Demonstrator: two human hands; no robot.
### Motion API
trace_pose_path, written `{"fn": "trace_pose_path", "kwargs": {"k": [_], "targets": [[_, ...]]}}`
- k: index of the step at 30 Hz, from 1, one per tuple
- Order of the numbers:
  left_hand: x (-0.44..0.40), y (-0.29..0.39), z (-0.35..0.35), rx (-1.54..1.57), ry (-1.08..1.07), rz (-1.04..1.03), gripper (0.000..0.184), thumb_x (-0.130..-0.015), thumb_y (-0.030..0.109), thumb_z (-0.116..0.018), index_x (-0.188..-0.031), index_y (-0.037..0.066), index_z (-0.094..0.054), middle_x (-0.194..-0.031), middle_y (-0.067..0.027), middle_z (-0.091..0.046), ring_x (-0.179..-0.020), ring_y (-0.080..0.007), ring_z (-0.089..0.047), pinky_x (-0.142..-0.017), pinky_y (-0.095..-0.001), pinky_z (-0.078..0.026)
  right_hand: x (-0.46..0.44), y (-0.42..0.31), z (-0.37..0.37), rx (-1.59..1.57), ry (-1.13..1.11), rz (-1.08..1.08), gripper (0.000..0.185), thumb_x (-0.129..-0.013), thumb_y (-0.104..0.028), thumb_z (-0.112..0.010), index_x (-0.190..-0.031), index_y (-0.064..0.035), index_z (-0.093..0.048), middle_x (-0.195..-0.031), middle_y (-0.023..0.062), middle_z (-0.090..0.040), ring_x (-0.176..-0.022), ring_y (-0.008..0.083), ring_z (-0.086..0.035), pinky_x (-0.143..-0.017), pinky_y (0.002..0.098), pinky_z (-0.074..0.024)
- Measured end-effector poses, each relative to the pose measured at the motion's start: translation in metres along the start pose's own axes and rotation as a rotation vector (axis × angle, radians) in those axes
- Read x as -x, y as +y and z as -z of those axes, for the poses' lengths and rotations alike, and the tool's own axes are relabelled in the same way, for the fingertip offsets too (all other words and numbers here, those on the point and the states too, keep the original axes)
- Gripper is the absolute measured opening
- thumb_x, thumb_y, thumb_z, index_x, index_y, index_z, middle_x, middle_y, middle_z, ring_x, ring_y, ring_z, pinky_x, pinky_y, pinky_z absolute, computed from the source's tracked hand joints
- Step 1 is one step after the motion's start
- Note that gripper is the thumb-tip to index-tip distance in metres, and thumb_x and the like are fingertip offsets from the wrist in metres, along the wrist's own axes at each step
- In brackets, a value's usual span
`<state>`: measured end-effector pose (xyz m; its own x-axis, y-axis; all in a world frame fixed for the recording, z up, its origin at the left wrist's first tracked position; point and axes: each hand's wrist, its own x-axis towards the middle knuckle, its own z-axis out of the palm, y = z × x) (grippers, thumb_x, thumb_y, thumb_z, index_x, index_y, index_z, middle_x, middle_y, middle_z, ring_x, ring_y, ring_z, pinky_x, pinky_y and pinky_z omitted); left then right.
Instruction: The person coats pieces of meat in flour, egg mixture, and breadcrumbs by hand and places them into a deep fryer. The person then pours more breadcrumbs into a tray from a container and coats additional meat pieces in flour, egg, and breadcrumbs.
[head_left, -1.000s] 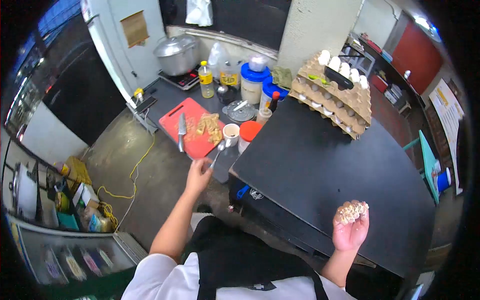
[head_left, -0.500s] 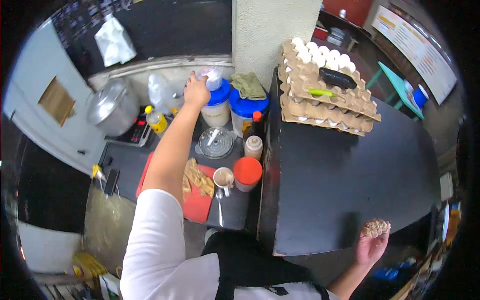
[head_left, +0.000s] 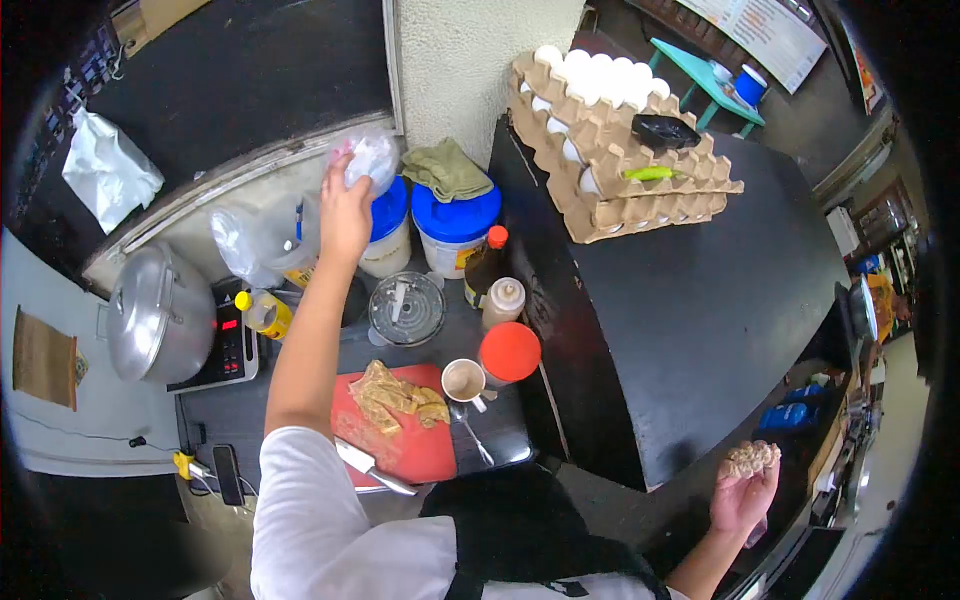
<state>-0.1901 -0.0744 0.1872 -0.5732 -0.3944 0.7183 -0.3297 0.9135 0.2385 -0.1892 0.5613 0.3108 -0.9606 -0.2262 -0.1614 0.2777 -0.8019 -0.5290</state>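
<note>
My left hand (head_left: 346,212) is stretched out over the counter, its fingers closed on a clear plastic bag (head_left: 371,158) above a blue-lidded tub (head_left: 388,212). What the bag contains is hard to make out. Off to the right, my right hand (head_left: 742,500) holds a lumpy, pale-brown lump of ground mixture (head_left: 752,460) in its fingers, beyond the dark table's edge. Below my left arm, crumpled golden-brown wrappers (head_left: 385,398) lie on a red cutting board (head_left: 425,458), with a knife (head_left: 372,467) along its near edge.
A large pot (head_left: 160,318) sits on an induction cooker (head_left: 236,345). Around the board stand a mug (head_left: 463,381), a red-lidded jar (head_left: 510,352), a squeeze bottle (head_left: 503,302) and a glass lid (head_left: 407,310). Stacked egg trays (head_left: 610,205) rest on the dark table (head_left: 700,300).
The view has swung to the right, bringing the knife into sight. My left hand's fingers have closed on the plastic bag. My right hand keeps hold of the lump.
</note>
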Motion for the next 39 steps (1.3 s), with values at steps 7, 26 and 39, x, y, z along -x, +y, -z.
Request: {"fn": "trace_pose_path", "kwargs": {"k": [7,26,39], "targets": [[-0.046,0.064,-0.028,0.152,-0.113,-0.252,0.016,-0.069,0.007,-0.069,-0.084,0.003,-0.064,-0.128,-0.0183,-0.053,-0.116,-0.0379,-0.052,-0.096,-0.0463,-0.044,0.000,0.038,-0.015,0.000,-0.051,-0.021,0.016,-0.096,-0.019,-0.045,-0.085,-0.0090,-0.051,-0.076,0.0026,-0.048,-0.072,0.0175,-0.047,-0.067,0.0330,-0.0469],[0.068,-0.053,-0.073,-0.270,-0.491,-0.152,0.059,-0.071,0.018,-0.077,-0.123,0.005,-0.052,-0.137,-0.0163,-0.045,-0.131,-0.0354,-0.040,-0.107,-0.0585,-0.028,0.018,0.052,-0.011,-0.006,0.067,0.078,0.013,-0.092,-0.023,-0.054,-0.084,-0.0118,-0.054,-0.074,-0.0001,-0.051,-0.067,0.0145,-0.048,-0.062,0.0308,-0.0418],[0.023,-0.064,-0.005,-0.133,-0.253,-0.231,0.056,-0.071,0.018,-0.078,-0.118,-0.001,-0.053,-0.133,-0.0210,-0.046,-0.123,-0.0412,-0.043,-0.103,-0.0539,-0.033,0.028,0.036,0.009,-0.006,0.254,0.176,0.017,-0.093,-0.024,-0.050,-0.092,-0.0106,-0.060,-0.083,0.0025,-0.062,-0.074,0.0178,-0.058,-0.068,0.0340,-0.0475]]}}
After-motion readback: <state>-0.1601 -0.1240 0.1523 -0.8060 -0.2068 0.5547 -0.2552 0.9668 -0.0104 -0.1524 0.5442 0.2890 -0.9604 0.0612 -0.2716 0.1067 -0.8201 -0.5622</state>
